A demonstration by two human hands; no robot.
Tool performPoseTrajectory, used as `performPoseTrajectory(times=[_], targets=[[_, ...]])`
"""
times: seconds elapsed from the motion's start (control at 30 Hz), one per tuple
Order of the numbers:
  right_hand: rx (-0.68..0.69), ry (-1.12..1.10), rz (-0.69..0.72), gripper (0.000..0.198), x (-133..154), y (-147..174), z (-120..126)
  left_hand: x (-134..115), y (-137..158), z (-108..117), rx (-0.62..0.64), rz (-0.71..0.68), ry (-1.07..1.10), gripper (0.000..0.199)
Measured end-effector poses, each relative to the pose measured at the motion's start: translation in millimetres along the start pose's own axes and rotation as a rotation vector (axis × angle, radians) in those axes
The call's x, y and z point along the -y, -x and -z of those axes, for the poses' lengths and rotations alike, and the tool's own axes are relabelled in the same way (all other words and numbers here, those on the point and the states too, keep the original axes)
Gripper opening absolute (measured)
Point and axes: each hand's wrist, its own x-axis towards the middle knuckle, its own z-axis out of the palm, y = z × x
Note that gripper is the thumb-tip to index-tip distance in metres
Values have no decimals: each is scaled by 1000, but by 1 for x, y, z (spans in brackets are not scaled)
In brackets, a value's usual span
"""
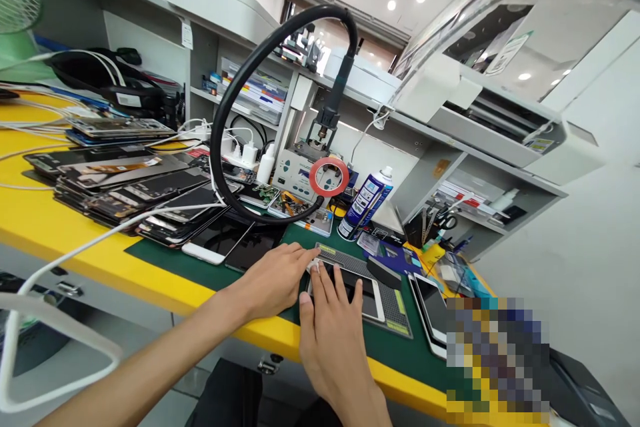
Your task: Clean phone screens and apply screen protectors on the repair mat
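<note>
A white-framed phone (376,301) with a dark screen lies on a grey perforated pad (400,317) on the green work mat. My right hand (336,333) rests over it, fingers spread and stretched across the screen. At the phone's far left end is my left hand (277,280), its fingers curled in and the index pointing to the phone's corner. Something small and white (314,265) shows between the fingertips of both hands; I cannot make out what it is. My hands cover much of the phone's left half.
Stacked phone screens (125,193) fill the left of the yellow bench (190,300). Behind the pad stand a blue spray can (365,203), a red tape ring (329,177) and a control box (293,173) with a looping black hose (220,120). White-framed phones (433,307) lie right.
</note>
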Motion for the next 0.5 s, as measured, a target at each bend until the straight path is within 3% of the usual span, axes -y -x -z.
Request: performPoseTrajectory(times=[0.5], targets=[[-34,-46,-79,55,7,-8,4,-1,-2,3,57,17,51,64]])
